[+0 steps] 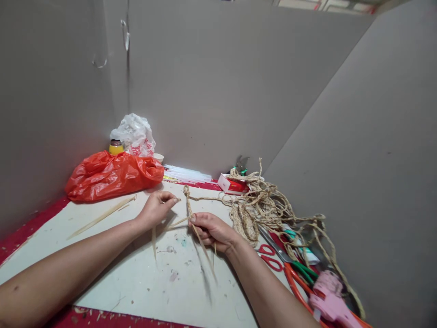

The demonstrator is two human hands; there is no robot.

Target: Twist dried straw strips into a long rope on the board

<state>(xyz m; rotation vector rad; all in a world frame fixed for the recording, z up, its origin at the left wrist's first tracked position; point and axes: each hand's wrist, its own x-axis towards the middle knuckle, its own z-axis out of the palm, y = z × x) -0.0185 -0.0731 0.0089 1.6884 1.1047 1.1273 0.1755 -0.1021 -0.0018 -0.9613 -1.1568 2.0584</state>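
A length of braided straw cord (187,200) stands up from my right hand (214,231), which is closed around its lower part. Loose flat straw strands (204,248) hang below those fingers, and one runs left toward the other hand. My left hand (159,208) is closed in a pinch just left of the braid, with a small tip of straw strand (179,199) showing at the fingertips. Another pale strand (153,243) dangles beneath the left hand. From the braid's top, a thin cord leads right to a tangled heap of braided straw rope (269,198).
Loose straw strips (102,216) lie on the white board (136,291). A red plastic bag (114,177) sits back left, near clear glue sticks (187,174). At right are red-handled scissors (269,257), large orange-handled shears (297,284) and a pink glue gun (329,296). Grey walls enclose the table.
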